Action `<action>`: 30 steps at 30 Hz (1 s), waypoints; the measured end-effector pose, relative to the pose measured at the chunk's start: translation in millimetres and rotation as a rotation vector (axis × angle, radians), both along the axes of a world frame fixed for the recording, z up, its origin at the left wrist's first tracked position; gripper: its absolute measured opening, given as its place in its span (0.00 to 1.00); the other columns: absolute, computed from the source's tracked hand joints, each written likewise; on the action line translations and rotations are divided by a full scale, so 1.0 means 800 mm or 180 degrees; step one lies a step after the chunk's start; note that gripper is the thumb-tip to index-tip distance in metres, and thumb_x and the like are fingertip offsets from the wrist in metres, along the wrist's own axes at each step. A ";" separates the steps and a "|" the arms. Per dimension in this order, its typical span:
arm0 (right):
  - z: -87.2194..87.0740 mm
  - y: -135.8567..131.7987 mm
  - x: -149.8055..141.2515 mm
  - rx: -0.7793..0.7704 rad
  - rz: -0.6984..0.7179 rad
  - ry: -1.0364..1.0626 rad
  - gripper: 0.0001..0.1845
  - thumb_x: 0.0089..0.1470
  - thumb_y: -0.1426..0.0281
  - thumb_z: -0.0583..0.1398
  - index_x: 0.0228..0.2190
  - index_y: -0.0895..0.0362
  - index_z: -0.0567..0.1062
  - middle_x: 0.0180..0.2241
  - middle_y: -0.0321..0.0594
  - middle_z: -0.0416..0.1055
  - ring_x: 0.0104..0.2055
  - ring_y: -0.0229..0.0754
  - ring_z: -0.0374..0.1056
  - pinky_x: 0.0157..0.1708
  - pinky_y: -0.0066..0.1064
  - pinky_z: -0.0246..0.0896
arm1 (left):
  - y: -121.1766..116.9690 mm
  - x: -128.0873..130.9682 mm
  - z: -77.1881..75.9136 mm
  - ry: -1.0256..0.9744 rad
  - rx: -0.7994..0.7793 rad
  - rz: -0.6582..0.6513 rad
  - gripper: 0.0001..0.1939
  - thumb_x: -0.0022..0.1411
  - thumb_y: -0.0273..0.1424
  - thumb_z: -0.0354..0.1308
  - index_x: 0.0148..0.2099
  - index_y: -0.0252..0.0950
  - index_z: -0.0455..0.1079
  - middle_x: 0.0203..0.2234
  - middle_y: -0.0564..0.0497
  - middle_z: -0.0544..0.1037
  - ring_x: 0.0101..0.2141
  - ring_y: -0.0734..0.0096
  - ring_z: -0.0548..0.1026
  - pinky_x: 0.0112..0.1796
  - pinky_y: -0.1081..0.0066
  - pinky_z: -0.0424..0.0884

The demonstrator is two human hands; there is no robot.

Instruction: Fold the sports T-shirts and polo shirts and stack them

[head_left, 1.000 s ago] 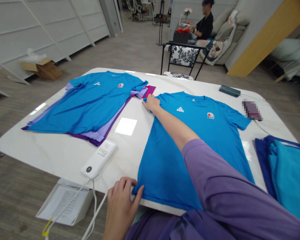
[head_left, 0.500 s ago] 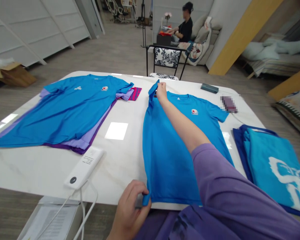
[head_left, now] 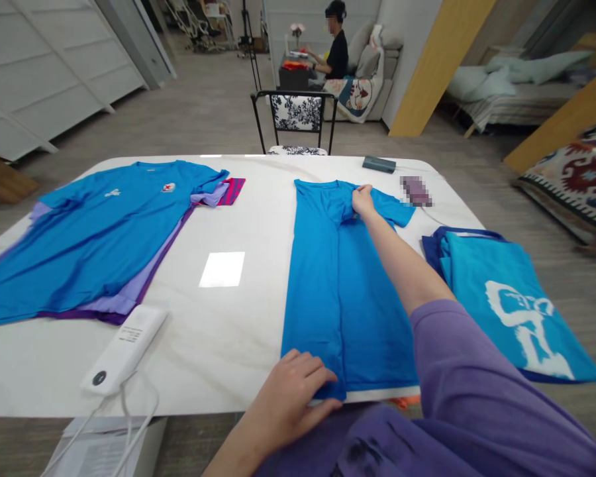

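A blue T-shirt (head_left: 312, 291) lies in front of me with its left side folded inward over the front. My right hand (head_left: 363, 200) pinches the folded-over sleeve near the collar, its fingers closed on the cloth. At the near hem, my left hand (head_left: 298, 394) has the folded edge between thumb and fingers. Left of it, another blue T-shirt (head_left: 99, 232) is spread flat on top of lilac and purple shirts. Folded turquoise and navy shirts (head_left: 506, 291) with a white print are stacked at the right.
On the white table (head_left: 248, 331) rest a white power strip (head_left: 126, 348) with cables, a dark green case (head_left: 379, 164) and a blurred purplish object (head_left: 416, 191). A black-framed chair (head_left: 295, 112) stands at the far edge. A person (head_left: 336, 50) sits beyond it.
Both hands carried the left edge of the near blue T-shirt rightward, folding it over the front. The sleeve was lifted, then laid inward. The view has turned to the right.
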State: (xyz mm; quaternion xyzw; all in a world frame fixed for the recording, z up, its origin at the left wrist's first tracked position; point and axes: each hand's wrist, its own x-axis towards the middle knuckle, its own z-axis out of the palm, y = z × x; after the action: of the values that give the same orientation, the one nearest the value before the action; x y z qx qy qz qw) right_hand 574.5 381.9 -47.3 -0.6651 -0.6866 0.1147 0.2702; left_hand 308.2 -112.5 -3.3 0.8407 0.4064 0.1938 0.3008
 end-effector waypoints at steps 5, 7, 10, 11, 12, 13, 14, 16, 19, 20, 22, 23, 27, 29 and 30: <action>0.007 -0.016 0.022 -0.0876 0.0149 0.0762 0.56 0.60 0.52 0.71 0.75 0.64 0.55 0.47 0.56 0.79 0.40 0.56 0.77 0.43 0.53 0.82 | 0.031 -0.013 -0.021 0.0382 0.0626 0.0438 0.25 0.82 0.36 0.60 0.76 0.43 0.71 0.72 0.41 0.76 0.75 0.49 0.70 0.70 0.46 0.71; 0.015 -0.022 0.023 -0.0914 0.0596 0.0963 0.64 0.54 0.57 0.75 0.79 0.60 0.50 0.50 0.53 0.79 0.41 0.54 0.78 0.45 0.52 0.82 | 0.037 -0.020 -0.035 0.0658 0.0753 0.0478 0.33 0.82 0.41 0.62 0.82 0.43 0.64 0.79 0.42 0.68 0.80 0.45 0.61 0.74 0.43 0.67; 0.029 -0.029 0.024 -0.0735 0.0845 0.1085 0.56 0.60 0.62 0.68 0.81 0.49 0.49 0.56 0.48 0.77 0.42 0.49 0.78 0.46 0.49 0.83 | 0.035 -0.025 -0.052 0.0928 0.0820 0.0445 0.40 0.82 0.47 0.61 0.87 0.44 0.55 0.83 0.44 0.61 0.82 0.45 0.57 0.77 0.43 0.62; 0.033 -0.029 0.025 -0.0643 0.0744 0.0991 0.53 0.62 0.64 0.65 0.81 0.48 0.51 0.57 0.49 0.76 0.43 0.50 0.78 0.47 0.50 0.83 | 0.033 -0.026 -0.055 0.0975 0.0856 0.0445 0.41 0.82 0.48 0.61 0.87 0.43 0.53 0.83 0.44 0.59 0.82 0.45 0.56 0.78 0.44 0.60; 0.036 -0.029 0.027 -0.0546 0.0579 0.0799 0.50 0.63 0.65 0.64 0.80 0.50 0.54 0.58 0.51 0.76 0.45 0.52 0.78 0.49 0.51 0.82 | 0.031 -0.025 -0.057 0.1016 0.0894 0.0458 0.42 0.82 0.48 0.60 0.88 0.43 0.52 0.84 0.45 0.58 0.83 0.46 0.56 0.78 0.45 0.59; 0.039 -0.028 0.030 -0.0453 0.0375 0.0525 0.48 0.63 0.66 0.64 0.79 0.53 0.57 0.59 0.56 0.75 0.48 0.56 0.78 0.52 0.54 0.81 | 0.029 -0.024 -0.058 0.1049 0.0932 0.0479 0.43 0.82 0.49 0.60 0.88 0.43 0.51 0.84 0.45 0.57 0.83 0.46 0.55 0.79 0.46 0.57; 0.042 -0.026 0.031 -0.0353 0.0197 0.0215 0.45 0.63 0.67 0.64 0.78 0.55 0.61 0.62 0.61 0.73 0.51 0.60 0.78 0.54 0.57 0.79 | 0.027 -0.022 -0.058 0.1074 0.0966 0.0497 0.43 0.82 0.49 0.60 0.88 0.43 0.51 0.84 0.46 0.56 0.83 0.46 0.55 0.79 0.46 0.56; 0.045 -0.019 0.028 -0.0108 0.0067 -0.0304 0.39 0.64 0.67 0.64 0.74 0.58 0.68 0.67 0.66 0.69 0.59 0.68 0.75 0.59 0.61 0.75 | 0.024 -0.020 -0.057 0.1135 0.1011 0.0522 0.43 0.82 0.49 0.59 0.88 0.43 0.50 0.85 0.46 0.54 0.83 0.46 0.54 0.80 0.47 0.54; 0.043 -0.002 -0.004 0.0027 0.0533 -0.0512 0.26 0.71 0.67 0.58 0.65 0.59 0.77 0.65 0.61 0.73 0.63 0.63 0.73 0.66 0.55 0.71 | 0.021 -0.017 -0.052 0.1249 0.1043 0.0515 0.44 0.82 0.49 0.58 0.89 0.42 0.48 0.85 0.46 0.52 0.83 0.46 0.53 0.81 0.47 0.52; 0.041 0.005 -0.022 -0.0035 0.0724 -0.0493 0.23 0.73 0.66 0.56 0.62 0.58 0.80 0.63 0.58 0.75 0.64 0.60 0.73 0.67 0.51 0.70 | 0.020 -0.016 -0.051 0.1293 0.1031 0.0518 0.44 0.83 0.48 0.58 0.89 0.42 0.47 0.86 0.46 0.52 0.83 0.46 0.52 0.81 0.48 0.52; 0.037 0.021 -0.064 -0.0190 0.0883 -0.0448 0.20 0.77 0.63 0.55 0.58 0.56 0.82 0.62 0.53 0.78 0.64 0.57 0.73 0.69 0.48 0.68 | 0.020 -0.017 -0.047 0.1368 0.0977 0.0523 0.44 0.82 0.49 0.58 0.89 0.43 0.46 0.86 0.48 0.51 0.83 0.47 0.52 0.81 0.48 0.53; 0.035 0.030 -0.086 -0.0235 0.0862 -0.0430 0.21 0.77 0.60 0.56 0.57 0.55 0.83 0.62 0.52 0.78 0.65 0.57 0.73 0.70 0.49 0.68 | 0.021 -0.018 -0.044 0.1389 0.0934 0.0525 0.45 0.82 0.49 0.58 0.89 0.44 0.45 0.86 0.49 0.51 0.83 0.47 0.53 0.80 0.47 0.55; 0.030 0.069 -0.159 -0.0420 0.0669 -0.0400 0.24 0.76 0.52 0.58 0.58 0.53 0.83 0.65 0.53 0.77 0.68 0.62 0.70 0.71 0.56 0.64 | 0.028 -0.029 -0.034 0.1322 0.0750 0.0441 0.48 0.79 0.52 0.60 0.89 0.50 0.44 0.85 0.54 0.53 0.82 0.47 0.58 0.75 0.46 0.68; 0.027 0.090 -0.183 -0.0568 0.0569 -0.0446 0.26 0.73 0.49 0.61 0.57 0.54 0.84 0.66 0.54 0.76 0.69 0.65 0.69 0.73 0.60 0.61 | 0.034 -0.036 -0.031 0.1286 0.0692 0.0405 0.46 0.79 0.50 0.61 0.89 0.54 0.46 0.84 0.58 0.53 0.81 0.50 0.61 0.72 0.47 0.73; 0.026 0.100 -0.192 -0.0648 0.0540 -0.0482 0.25 0.72 0.49 0.63 0.56 0.54 0.84 0.66 0.54 0.77 0.70 0.66 0.68 0.73 0.62 0.59 | 0.036 -0.038 -0.032 0.1280 0.0687 0.0400 0.45 0.79 0.50 0.61 0.88 0.56 0.47 0.84 0.60 0.53 0.80 0.51 0.62 0.71 0.48 0.74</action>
State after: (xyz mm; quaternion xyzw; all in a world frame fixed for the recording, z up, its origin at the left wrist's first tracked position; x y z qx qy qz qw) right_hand 420.8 462.3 -26.8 -0.6354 -0.7436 0.1556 0.1382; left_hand 277.5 -83.8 -28.9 0.8627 0.4866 0.0831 0.1095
